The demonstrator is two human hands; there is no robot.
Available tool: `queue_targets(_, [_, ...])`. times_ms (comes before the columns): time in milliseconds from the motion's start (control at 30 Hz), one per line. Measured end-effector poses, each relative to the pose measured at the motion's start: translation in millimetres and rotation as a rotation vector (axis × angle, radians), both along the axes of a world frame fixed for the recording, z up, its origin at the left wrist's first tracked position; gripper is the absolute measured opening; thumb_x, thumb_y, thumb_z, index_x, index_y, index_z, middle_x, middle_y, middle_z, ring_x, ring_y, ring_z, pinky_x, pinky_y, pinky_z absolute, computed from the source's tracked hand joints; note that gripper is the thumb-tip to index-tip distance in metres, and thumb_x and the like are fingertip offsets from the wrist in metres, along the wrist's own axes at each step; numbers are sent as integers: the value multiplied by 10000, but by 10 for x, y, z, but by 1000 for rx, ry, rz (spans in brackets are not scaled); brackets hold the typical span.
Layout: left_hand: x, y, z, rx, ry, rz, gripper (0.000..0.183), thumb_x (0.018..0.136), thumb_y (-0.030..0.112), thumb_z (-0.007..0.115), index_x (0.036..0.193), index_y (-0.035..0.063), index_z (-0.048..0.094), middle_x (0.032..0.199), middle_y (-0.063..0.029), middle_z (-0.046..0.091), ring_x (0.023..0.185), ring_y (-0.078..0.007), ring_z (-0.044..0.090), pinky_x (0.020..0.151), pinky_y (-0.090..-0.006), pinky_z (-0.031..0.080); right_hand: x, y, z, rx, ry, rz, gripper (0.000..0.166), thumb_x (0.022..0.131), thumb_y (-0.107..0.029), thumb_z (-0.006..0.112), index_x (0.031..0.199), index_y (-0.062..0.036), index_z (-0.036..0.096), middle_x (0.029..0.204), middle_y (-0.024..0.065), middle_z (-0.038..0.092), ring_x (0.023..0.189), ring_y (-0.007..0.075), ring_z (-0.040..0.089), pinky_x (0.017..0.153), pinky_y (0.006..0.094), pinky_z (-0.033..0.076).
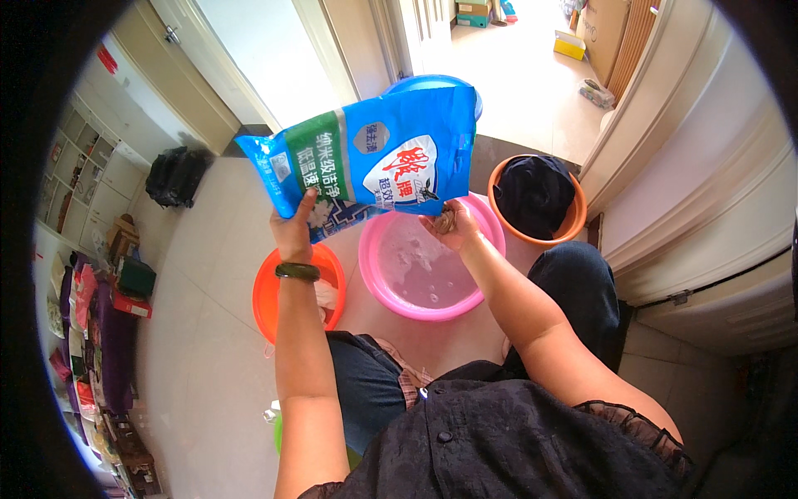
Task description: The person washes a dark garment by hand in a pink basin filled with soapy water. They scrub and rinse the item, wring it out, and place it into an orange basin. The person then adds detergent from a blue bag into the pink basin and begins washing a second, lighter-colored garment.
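Observation:
My left hand [294,232] grips the lower left end of a large blue plastic bag of laundry powder [374,150], which is tilted above the basins and bears printed writing. At the bag's right end, my right hand [454,226] is palm up with curled fingers around a small brownish lump that I cannot name for sure. Below that hand stands a pink plastic basin [430,312] of cloudy water with some bubbles. An orange-red basin [262,293] with pale cloth [325,293] in it is beneath my left wrist.
At the right, an orange basin [581,215] holds dark cloth [536,193]. A blue basin [436,81] is partly hidden behind the bag. A black bag [177,176] lies on the floor at the left. A green item [278,433] shows beside my left leg. The door frame [648,156] borders the right.

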State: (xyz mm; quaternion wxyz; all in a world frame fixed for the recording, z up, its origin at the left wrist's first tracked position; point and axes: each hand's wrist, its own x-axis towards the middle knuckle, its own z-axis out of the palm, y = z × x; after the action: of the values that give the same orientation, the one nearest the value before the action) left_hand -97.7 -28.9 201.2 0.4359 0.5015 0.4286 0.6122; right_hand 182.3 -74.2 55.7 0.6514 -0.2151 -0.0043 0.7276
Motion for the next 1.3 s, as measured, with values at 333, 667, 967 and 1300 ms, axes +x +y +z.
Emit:
queue_targets(333, [86,-30,-25,-49,-41,80,368,785,173,781,1071,-5,634,964,-50,658,839,-127,592,763,-270,470,26,-247,234,148,24,-5,371,928,-363,538,1161,-74,540,1049,102,650,955,219,625,911,420,498])
queue_targets(667, [55,-171,217,-102,91,49,414,766,235,795,1057,-18,644,936,-68,666,802,-138,600,733,-271,474,-39,-5,94,120,-248,-226,197,924,-318,616,959,-137,544,672,-16,511,565,115,491,657,301,510])
queue_targets(967, [-52,-214,299,-26,138,31,382,783,268,786,1006,-15,660,878,-57,668,769,-124,603,703,-258,480,-262,17,16,82,-186,-258,298,938,-317,585,1124,-86,550,897,49,644,725,167,587,776,343,530])
queue_targets(1300, [68,-234,416,8,134,22,397,811,281,761,1035,-27,651,906,-68,670,789,-121,602,720,-257,483,-306,3,-80,78,-49,-209,422,948,-335,558,1256,-50,510,1188,109,605,1065,251,589,931,409,478])
